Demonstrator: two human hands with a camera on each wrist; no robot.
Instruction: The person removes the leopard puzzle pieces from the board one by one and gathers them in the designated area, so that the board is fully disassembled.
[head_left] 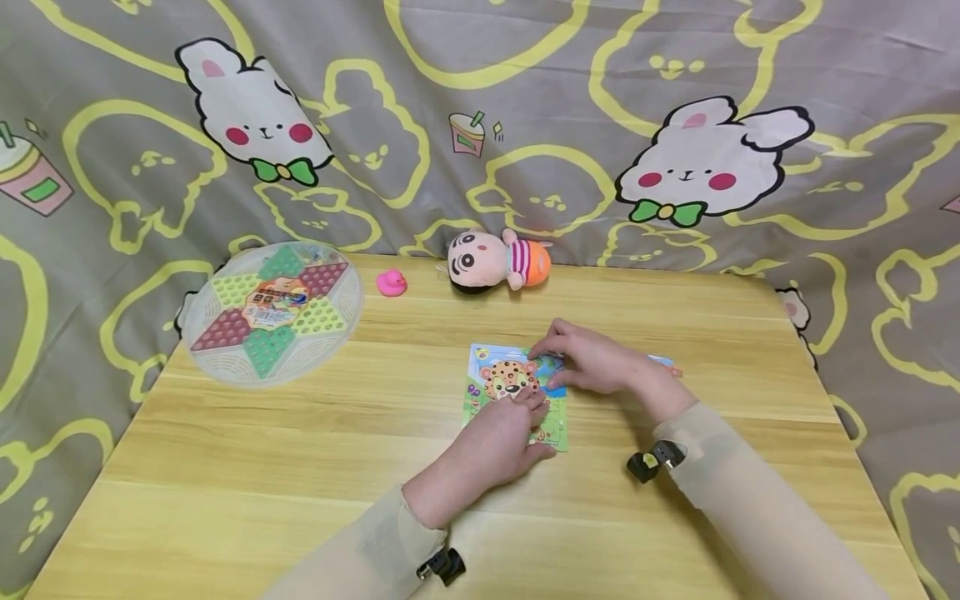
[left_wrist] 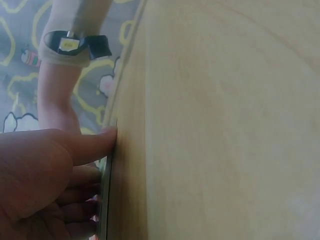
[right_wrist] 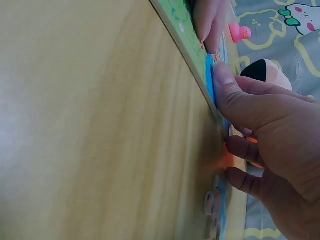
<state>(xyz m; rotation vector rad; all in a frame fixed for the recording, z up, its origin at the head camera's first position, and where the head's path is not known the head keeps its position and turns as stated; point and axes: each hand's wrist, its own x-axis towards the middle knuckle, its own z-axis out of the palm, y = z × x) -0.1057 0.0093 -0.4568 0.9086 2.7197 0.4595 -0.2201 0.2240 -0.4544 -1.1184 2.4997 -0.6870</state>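
A jigsaw puzzle board with a spotted leopard picture lies flat on the table. My left hand rests on its lower half, fingers over the picture below the leopard's face. The left thumb lies at the board's near edge. At the upper right corner, my right hand pinches a blue puzzle piece between thumb and index finger, right at the board's surface. In the right wrist view the thumb touches the blue part. The other right fingers hang beside the board's edge.
Small colourful pieces lie right of the board, partly behind the right wrist. A round star-patterned Chinese checkers board sits at the left. A pink rubber duck and a plush doll lie at the back, before a patterned curtain.
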